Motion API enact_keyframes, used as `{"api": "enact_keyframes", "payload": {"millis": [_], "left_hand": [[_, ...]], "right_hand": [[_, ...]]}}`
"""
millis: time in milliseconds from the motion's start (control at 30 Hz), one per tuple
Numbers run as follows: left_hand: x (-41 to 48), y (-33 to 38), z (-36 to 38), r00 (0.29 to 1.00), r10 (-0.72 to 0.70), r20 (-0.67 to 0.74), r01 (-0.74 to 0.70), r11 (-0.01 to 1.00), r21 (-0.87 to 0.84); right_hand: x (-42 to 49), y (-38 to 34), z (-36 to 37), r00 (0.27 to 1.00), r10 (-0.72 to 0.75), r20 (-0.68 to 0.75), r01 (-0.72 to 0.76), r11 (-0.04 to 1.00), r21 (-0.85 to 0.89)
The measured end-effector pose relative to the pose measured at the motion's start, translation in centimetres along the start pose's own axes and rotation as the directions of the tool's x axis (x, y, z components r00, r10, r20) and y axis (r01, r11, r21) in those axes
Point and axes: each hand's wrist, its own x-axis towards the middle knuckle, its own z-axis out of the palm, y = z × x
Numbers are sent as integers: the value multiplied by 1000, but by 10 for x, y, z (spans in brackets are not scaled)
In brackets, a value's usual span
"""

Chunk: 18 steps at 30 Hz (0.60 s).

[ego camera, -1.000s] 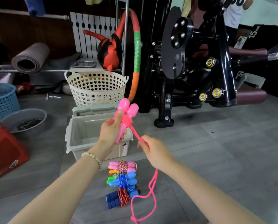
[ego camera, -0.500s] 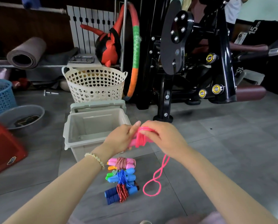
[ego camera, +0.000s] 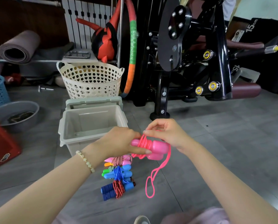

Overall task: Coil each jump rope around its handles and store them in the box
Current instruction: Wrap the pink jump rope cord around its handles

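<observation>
left hand (ego camera: 118, 141) is gripping pink jump rope handles (ego camera: 152, 147); right hand (ego camera: 167, 135) is pinching the cord (ego camera: 157, 172), winding; remaining loop needs wrapping next.

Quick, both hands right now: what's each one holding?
Left hand: grips the pink handles.
Right hand: pinches the pink rope at the coil.

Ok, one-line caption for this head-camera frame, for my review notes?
Left hand grips the pink handles, right hand pinches the pink rope partly coiled around them, near the open grey box.
</observation>
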Motion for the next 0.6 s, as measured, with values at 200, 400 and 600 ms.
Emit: {"api": "enact_keyframes", "payload": {"millis": [200, 400, 600], "left_hand": [[-6, -8, 4, 987, 44, -157, -75, 978, -195], [-10, -11, 3, 971, 4, -240, -122, 871, -476], [-12, -9, 3, 963, -101, -250, -141, 601, -787]], "right_hand": [[-4, 1, -1, 967, 118, 225, -186, 933, 309], [-6, -6, 3, 932, 158, 327, -291, 864, 410], [-3, -7, 1, 941, 94, 324, -209, 916, 342]]}}
